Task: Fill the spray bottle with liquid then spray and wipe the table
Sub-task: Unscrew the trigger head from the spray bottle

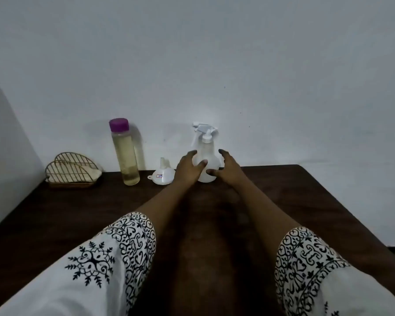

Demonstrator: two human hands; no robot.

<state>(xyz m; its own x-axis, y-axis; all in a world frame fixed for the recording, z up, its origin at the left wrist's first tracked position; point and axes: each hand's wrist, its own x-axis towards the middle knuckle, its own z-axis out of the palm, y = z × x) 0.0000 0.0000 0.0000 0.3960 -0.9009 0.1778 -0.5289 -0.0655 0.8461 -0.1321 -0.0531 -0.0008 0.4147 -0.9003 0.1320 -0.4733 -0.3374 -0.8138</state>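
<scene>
Two hands meet the spray bottle [206, 153]: left hand [188, 166] curls round it, right hand [229, 166] half-open beside; funnel [161, 175] just left.

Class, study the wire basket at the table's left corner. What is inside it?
Inside the wire basket lies pale folded cloth, seen through the wires. The woven base hides its lower part, so the number of pieces cannot be told.
</scene>
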